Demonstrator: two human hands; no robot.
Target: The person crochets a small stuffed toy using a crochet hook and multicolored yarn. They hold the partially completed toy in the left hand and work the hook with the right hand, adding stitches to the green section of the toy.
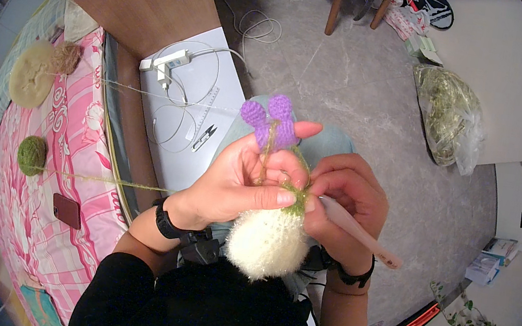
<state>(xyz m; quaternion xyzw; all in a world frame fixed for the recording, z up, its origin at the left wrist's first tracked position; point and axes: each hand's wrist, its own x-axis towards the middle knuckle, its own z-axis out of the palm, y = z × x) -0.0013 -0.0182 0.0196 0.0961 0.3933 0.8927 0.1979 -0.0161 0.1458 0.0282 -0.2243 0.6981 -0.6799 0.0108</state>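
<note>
My left hand (pixel 243 180) pinches the green knitted top of a fluffy cream crocheted piece (pixel 267 244) between thumb and fingers. A purple crocheted piece (pixel 274 125) with two round knobs sits around or against a finger of that hand, with yarn looped over it. In my right hand (pixel 348 200) is a crochet hook with a pale pink handle (pixel 361 234); its tip is hidden at the green stitches (pixel 296 205). Strands run left towards a green yarn ball (pixel 32 156) and a cream yarn ball (pixel 32 73) on the bed.
A phone (pixel 67 211) and a brown yarn ball (pixel 66 57) lie on the pink bedding (pixel 66 125). Thread snips (pixel 204 138), a ruler (pixel 205 112) and a power strip with cables (pixel 171 61) rest on a white surface. At the right is a plastic bag of yarn (pixel 445 119).
</note>
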